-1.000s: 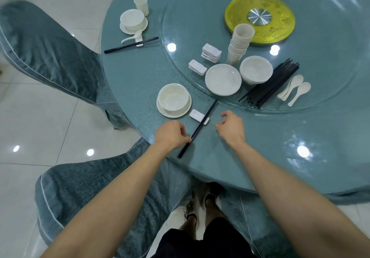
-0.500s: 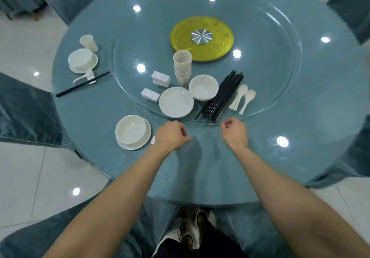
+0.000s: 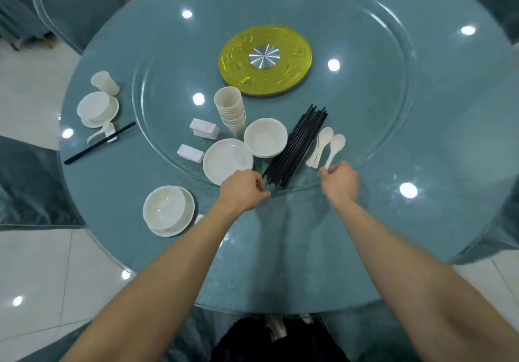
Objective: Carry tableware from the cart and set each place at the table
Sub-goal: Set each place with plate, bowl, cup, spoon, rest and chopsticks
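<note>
My right hand [image 3: 340, 182] reaches onto the glass turntable [image 3: 393, 125], and its thumb and forefinger pinch the handle end of the nearest white spoon [image 3: 336, 143]. Two more spoons [image 3: 323, 139] lie just left of it. With fingers curled and nothing in it, my left hand [image 3: 243, 190] hovers by the near ends of the black chopstick bundle [image 3: 297, 143]. A bowl on a plate [image 3: 168, 210] forms the near place setting, with a chopstick rest [image 3: 199, 217] peeking out beside my left forearm. The setting's chopsticks are hidden.
The turntable also carries a plate [image 3: 226, 160], a bowl [image 3: 265, 136], stacked cups [image 3: 230, 111], chopstick rests [image 3: 204, 128] and a yellow centre disc [image 3: 265, 59]. Another place setting [image 3: 98, 108] with chopsticks sits far left. Covered chairs [image 3: 28, 181] ring the table.
My view lifted from the near setting to the whole table. Both hands left the laid chopsticks and moved forward, the right one to the spoons, the left to the chopstick bundle.
</note>
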